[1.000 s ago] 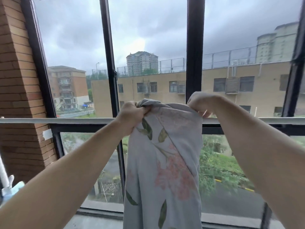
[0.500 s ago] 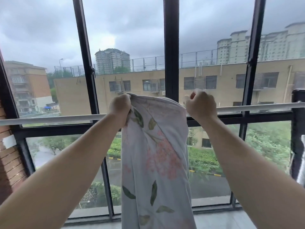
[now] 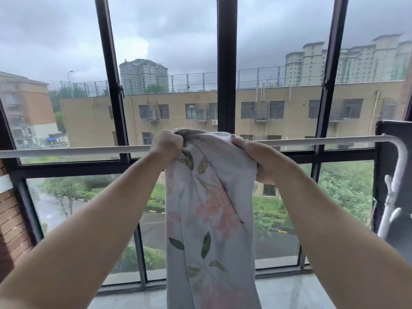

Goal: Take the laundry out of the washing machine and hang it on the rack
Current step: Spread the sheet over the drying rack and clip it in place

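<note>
Your two bare arms reach forward and up, left hand a closed fist with knuckles up, right hand curled palm down, fingers clenched, both at one height, well apart.

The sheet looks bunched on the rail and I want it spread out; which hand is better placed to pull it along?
Probably the right hand: it grips the sheet edge beside a bare rail. The left hand has room too.

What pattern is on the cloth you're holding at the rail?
Pale grey cloth with pink blossoms and green leaves, clearest in the head view.
</note>
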Motion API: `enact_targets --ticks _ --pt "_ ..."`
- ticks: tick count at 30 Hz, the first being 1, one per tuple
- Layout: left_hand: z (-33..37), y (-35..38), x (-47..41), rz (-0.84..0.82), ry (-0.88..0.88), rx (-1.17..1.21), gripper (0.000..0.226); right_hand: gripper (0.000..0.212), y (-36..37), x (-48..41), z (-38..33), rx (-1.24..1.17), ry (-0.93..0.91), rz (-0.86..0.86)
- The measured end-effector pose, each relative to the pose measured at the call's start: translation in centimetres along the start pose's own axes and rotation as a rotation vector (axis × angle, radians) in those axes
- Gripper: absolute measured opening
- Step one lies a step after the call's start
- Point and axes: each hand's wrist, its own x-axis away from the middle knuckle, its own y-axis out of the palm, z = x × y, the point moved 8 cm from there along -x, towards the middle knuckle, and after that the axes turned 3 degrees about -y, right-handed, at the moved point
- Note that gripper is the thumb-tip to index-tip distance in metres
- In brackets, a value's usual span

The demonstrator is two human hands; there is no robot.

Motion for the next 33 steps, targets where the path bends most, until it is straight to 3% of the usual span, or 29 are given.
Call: enact_targets --ticks 4,8,10,12,15,17,22,26,28,33 --pt "0.6 0.2 1.1 0.024 0.023 -0.102 0.019 0.042 0.7 0.6 0.4 -0.312 0.031 -0.137" --pt "0.4 1.2 1.2 -0.042 -0.046 0.099 0.042 0.038 1.4 1.7 -0.6 -0.234 -0.063 -0.249" --pt "0.4 1.5 1.6 -0.043 -0.055 0.148 0.049 0.035 0.8 1.8 -0.9 -0.117 -0.124 -0.156" --pt "0.4 1.4 2.3 0.004 -0.047 0.112 0.042 0.028 0.3 1.9 -1.0 -0.003 -0.179 -0.079" --pt "0.7 0.4 2.9 0.183 -0.018 -0.119 0.032 0.025 0.0 1.5 0.0 0.142 -0.150 0.004" --pt "1.1 0.1 3.3 0.256 -0.005 -0.212 0.034 0.026 -0.8 0.9 0.2 0.385 -0.113 0.117" --pt "1.4 -0.6 3.4 0.314 0.025 -0.103 0.020 0.017 -1.8 1.2 -1.5 0.646 -0.279 0.287" --pt "1.0 -2.6 2.2 0.335 -0.049 0.120 0.011 0.025 -2.0 1.8 -5.0 0.661 -0.432 0.325" --pt "1.2 -3.8 1.3 0.308 -0.063 0.233 0.017 0.033 -3.1 1.3 -6.6 0.585 -0.401 0.389" --pt "1.7 -6.5 0.8 0.228 -0.074 0.521 0.019 0.024 -5.5 0.3 -9.7 0.422 -0.302 0.490"
